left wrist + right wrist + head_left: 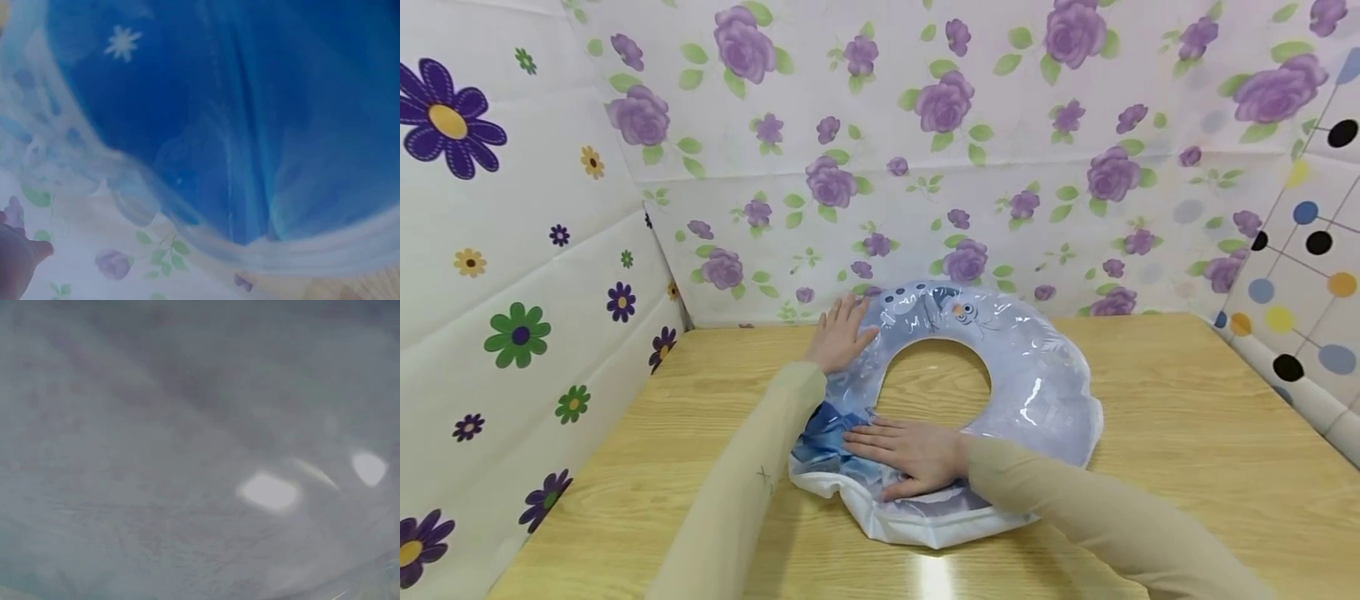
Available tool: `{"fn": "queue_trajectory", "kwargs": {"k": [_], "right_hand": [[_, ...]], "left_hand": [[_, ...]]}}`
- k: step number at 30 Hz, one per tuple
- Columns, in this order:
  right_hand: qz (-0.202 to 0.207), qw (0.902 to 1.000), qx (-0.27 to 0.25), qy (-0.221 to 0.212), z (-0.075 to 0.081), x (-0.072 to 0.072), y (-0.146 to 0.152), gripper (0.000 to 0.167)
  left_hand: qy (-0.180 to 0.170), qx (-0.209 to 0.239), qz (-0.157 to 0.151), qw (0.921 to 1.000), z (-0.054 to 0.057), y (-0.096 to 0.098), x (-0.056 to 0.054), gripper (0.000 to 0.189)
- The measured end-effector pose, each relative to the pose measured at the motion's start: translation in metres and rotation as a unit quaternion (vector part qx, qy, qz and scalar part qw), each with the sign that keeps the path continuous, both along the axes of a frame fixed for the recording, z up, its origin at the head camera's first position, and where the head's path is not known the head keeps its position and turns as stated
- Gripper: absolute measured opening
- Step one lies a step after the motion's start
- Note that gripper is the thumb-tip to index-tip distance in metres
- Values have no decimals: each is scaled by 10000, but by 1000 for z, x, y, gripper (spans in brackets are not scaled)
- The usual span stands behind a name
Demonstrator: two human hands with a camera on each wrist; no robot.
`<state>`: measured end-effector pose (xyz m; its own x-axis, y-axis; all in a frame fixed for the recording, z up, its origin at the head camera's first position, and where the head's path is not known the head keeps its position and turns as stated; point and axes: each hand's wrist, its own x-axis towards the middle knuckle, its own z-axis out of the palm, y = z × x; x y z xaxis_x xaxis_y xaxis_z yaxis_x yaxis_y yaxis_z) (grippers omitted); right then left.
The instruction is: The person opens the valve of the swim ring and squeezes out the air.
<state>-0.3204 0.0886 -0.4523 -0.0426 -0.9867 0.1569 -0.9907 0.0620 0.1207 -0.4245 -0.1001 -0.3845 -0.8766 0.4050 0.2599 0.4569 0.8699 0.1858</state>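
Observation:
A partly inflated swim ring (1037, 392) in pale blue and white lies on the table, with a snowman print at its far side. Its near left part looks slack and wrinkled, with a white edge folded toward the front. My left hand (841, 335) rests on the ring's far left side, fingers spread. Across the slack near part, my right hand (917, 454) presses flat with straight fingers. The left wrist view shows the ring's dark blue plastic (156, 106) up close. Only blurred pale plastic (156, 456) fills the right wrist view.
The wooden table (1187, 433) extends to both sides of the ring. Behind it hangs a cloth wall with purple roses (943, 102). A flower-print wall (572, 275) stands at the left and a dotted one (1318, 242) at the right.

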Motion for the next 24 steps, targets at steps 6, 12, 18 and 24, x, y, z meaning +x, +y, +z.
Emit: {"fn": "queue_trajectory", "kwargs": {"k": [6, 12, 18, 24], "right_hand": [[3, 9998, 40, 174, 1, -1, -2, 77], [52, 9997, 11, 221, -2, -1, -3, 76], [32, 9998, 58, 164, -3, 1, -3, 75], [75, 9999, -2, 129, -4, 0, -1, 74]], "left_hand": [[74, -489, -185, 9986, -9, 1, -3, 66], [-18, -436, -205, 9988, -19, 3, -5, 68], [-345, -227, -190, 9990, -28, 8, -4, 70], [-492, -231, -183, 9984, -36, 10, -6, 68]]}}
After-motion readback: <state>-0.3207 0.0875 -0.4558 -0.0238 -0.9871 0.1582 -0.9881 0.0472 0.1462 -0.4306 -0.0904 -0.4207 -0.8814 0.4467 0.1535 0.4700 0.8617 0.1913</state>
